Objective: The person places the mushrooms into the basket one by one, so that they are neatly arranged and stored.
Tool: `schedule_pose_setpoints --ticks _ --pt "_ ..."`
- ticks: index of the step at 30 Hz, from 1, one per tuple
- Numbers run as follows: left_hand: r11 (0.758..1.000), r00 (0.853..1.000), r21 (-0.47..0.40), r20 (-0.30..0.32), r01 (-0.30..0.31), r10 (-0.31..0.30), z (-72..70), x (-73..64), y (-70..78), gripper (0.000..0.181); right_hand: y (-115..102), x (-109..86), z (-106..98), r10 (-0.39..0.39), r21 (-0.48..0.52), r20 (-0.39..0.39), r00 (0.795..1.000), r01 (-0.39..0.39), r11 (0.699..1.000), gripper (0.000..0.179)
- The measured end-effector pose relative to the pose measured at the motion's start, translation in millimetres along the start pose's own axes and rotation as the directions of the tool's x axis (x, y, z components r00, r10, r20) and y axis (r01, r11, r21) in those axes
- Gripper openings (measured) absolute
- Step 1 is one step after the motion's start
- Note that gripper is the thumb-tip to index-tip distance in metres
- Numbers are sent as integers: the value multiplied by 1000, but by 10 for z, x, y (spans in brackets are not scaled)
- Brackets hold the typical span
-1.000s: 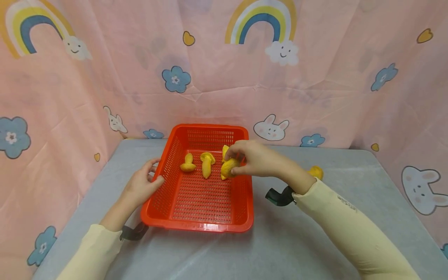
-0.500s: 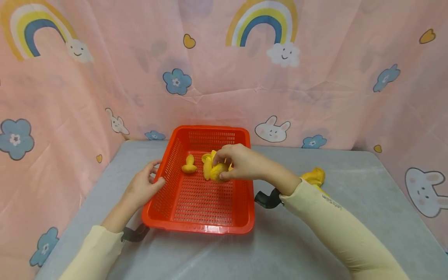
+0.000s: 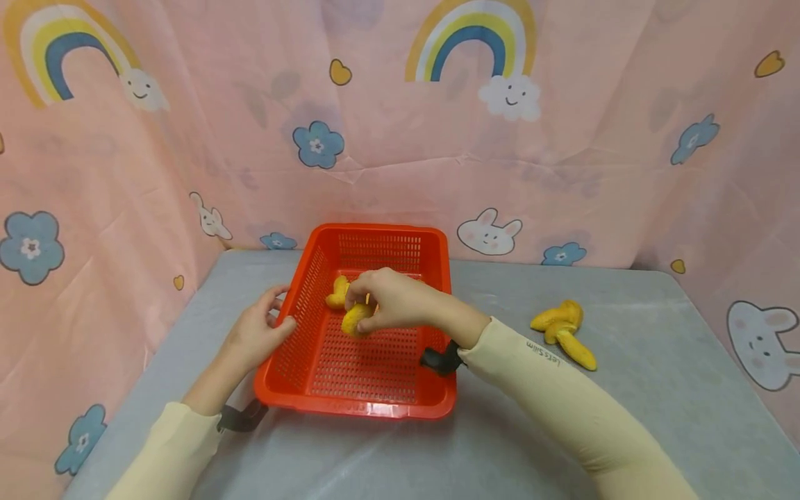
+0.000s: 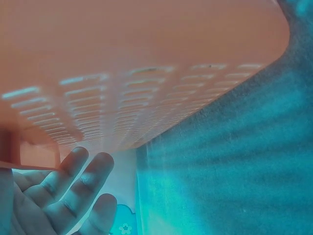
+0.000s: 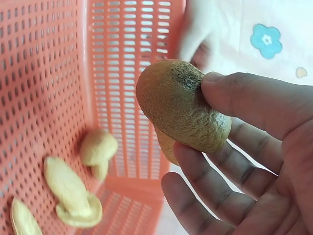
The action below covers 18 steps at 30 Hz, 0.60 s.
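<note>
A yellow mushroom [image 5: 181,107] is pinched between the thumb and fingers of my right hand [image 3: 394,298], over the inside of the red perforated basket [image 3: 356,408]. The cap faces the camera in the right wrist view. Below it several mushrooms lie on the basket floor, among them a short one [image 5: 98,149] and a longer one [image 5: 71,191]; in the head view my right hand hides most of them. My left hand [image 3: 253,333] holds the basket's left rim, thumb at the top edge and fingers against the outside wall, as the left wrist view shows from below.
Yellow mushrooms [image 3: 565,330] lie together on the grey table [image 3: 675,389] to the right of the basket. A pink patterned curtain [image 3: 387,180] hangs behind the table and along its sides. Dark wrist mounts [image 3: 442,360] stick out below the sleeves.
My right hand has carried the mushroom leftward across the basket, from its right side to left of its middle. The mushrooms on the table have come into full view. My left hand stays at the rim.
</note>
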<state>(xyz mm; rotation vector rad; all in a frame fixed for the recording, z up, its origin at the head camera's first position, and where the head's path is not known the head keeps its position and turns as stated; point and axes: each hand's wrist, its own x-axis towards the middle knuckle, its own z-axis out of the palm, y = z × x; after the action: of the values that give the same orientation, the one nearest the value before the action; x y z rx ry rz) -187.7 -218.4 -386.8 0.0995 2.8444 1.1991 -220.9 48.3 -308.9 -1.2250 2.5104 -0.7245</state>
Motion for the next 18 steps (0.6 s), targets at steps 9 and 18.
schedule_pose_setpoints --ticks 9,18 --pt "1000 1000 2 -4 -5 5 8 -4 7 60 -12 208 205 -23 11 14 1000 23 1000 18" --pt "1000 1000 -4 -5 -4 4 5 -23 18 60 28 357 355 -4 75 47 999 0 997 19"
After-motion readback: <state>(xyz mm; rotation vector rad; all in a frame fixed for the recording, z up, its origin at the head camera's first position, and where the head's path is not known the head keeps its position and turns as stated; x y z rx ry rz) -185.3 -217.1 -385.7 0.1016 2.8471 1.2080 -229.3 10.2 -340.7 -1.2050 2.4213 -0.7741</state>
